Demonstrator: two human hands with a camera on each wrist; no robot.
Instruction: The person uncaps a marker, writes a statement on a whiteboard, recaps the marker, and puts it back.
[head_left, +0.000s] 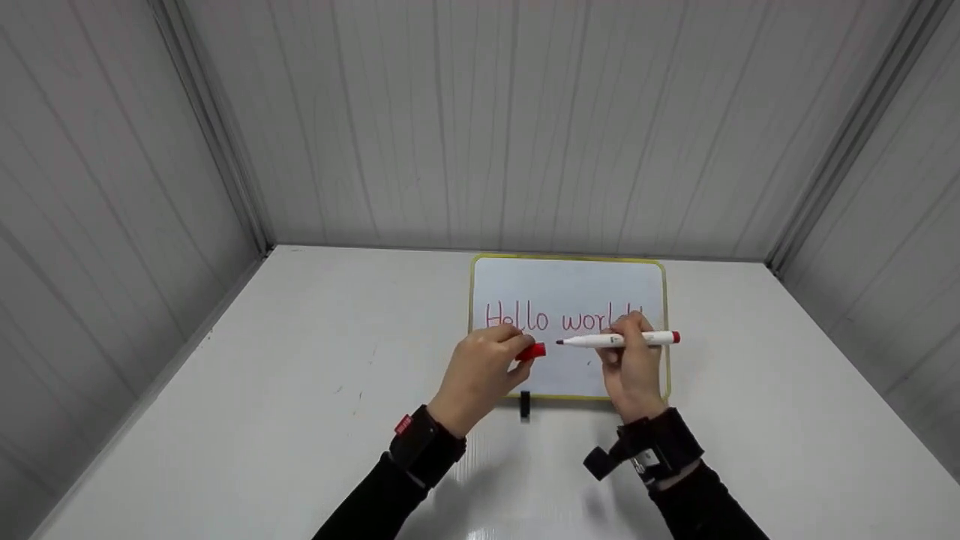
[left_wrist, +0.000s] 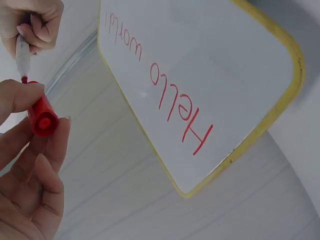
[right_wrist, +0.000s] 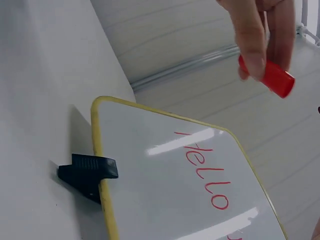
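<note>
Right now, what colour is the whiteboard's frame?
Yellow frame, clearest in the left wrist view.

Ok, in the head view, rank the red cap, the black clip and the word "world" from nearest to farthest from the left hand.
1. Red cap: pinched in the left hand, at its fingers.
2. Black clip: just right of the hand, on the whiteboard's near edge.
3. Word "world": farther right, up on the board, partly hidden by the right hand.
</note>
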